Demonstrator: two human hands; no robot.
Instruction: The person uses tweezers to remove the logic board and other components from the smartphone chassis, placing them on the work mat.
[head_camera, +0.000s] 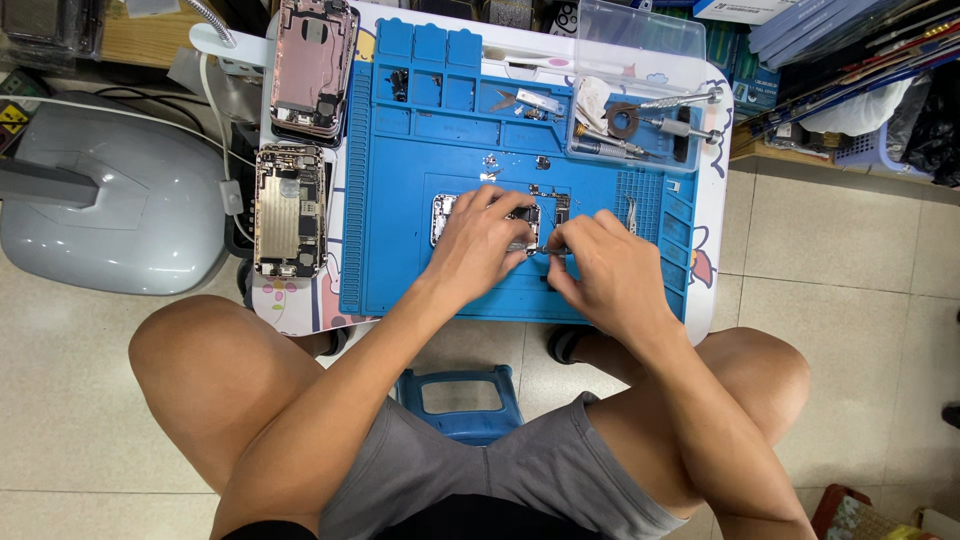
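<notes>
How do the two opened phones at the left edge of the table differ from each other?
The upper opened phone has a pinkish shell and lies slightly tilted; the lower opened phone is silver-gold and lies straight. The upper one shows mostly bare shell inside; the lower one looks more crowded with dark parts. Both lie open side up, off the blue work mat, away from both hands.
</notes>
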